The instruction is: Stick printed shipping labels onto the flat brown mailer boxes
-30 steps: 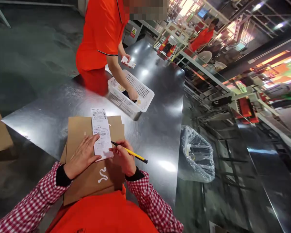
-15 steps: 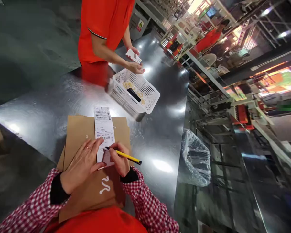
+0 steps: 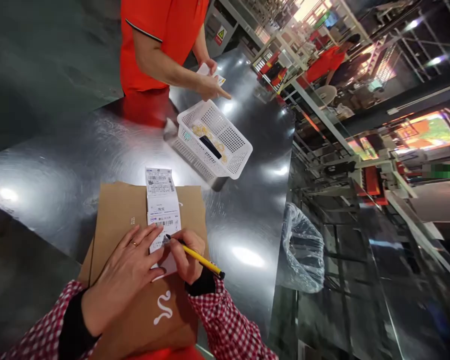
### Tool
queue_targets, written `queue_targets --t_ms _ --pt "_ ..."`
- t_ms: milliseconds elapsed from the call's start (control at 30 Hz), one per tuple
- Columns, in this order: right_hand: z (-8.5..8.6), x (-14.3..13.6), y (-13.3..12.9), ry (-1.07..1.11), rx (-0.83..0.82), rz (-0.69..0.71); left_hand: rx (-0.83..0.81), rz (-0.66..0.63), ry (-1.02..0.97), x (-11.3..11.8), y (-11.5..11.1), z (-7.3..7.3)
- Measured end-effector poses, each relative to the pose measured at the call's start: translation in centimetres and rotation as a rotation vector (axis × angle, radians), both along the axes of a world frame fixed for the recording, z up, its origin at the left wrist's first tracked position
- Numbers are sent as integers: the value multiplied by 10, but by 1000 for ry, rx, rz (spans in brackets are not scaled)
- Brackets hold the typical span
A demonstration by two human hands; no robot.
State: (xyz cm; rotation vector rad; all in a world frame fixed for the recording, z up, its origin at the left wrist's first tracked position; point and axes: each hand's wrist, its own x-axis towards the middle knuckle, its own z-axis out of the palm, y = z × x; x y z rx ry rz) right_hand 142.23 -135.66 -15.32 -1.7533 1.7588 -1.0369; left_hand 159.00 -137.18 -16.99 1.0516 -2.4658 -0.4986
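In my right hand (image 3: pixel 189 255) is a yellow marker pen (image 3: pixel 202 259), its black tip at the printed paper label (image 3: pixel 160 200). The long white label carries barcodes and lies on brown cardboard (image 3: pixel 122 210) that bears a white squiggle near me. Flat across the cardboard rests my left hand (image 3: pixel 123 277), fingers spread, with the fingertips pressing the label's left side. A ring shows on one finger. Whether the tip leaves a mark is too small to tell.
A white perforated basket (image 3: pixel 242 155) holds a black flat object (image 3: pixel 210 147) and yellowish bands. Beyond it, a co-worker in a red shirt (image 3: pixel 157 55) handles a white card. Right of the metal table (image 3: pixel 243 225) stands a bin lined with clear plastic (image 3: pixel 303 250).
My view has shifted slightly, and the label and cardboard sit lower. The pen tip stays at the label. Across the table, the co-worker's near hand now points with a finger over the basket.
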Motion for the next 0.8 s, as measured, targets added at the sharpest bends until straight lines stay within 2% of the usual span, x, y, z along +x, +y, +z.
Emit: queue_targets --t_ms 333,800 --pt "3 3 -3 47 -24 42 45 3 -9 -1 -2 7" --pt "4 1 -3 21 13 56 57 -14 -45 0 -2 8"
